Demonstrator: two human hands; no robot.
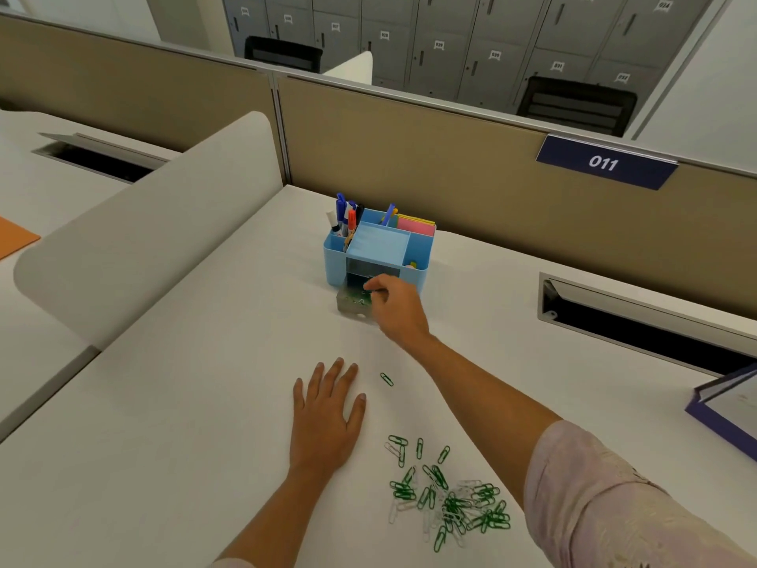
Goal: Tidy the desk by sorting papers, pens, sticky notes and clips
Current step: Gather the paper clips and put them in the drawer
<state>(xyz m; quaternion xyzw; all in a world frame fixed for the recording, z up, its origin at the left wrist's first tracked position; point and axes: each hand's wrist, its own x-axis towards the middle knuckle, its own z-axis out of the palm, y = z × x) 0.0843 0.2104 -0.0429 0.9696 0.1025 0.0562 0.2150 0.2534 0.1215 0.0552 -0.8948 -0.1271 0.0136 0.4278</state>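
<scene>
Desk [164, 403] | right grip [393, 305] curled over clip drawer [352, 307], hold unclear | left grip [327, 416] released, flat beside clip pile [450, 500]

Up at the back, a bank of grey lockers [450, 30], small numbered tags on the doors. Two black chair backs in front of them, one on the left [282, 54], one on the right [575, 106], both partly cut off by the beige partition [430, 157] running across the view. On that partition, far right, a navy plate [605, 162] reading 011. A white rounded side divider [155, 227] stands on the left. Beyond it, a cable hatch [98, 155] with its lid tilted up; another hatch on the right [639, 321], dark inside, lid raised too.
</scene>
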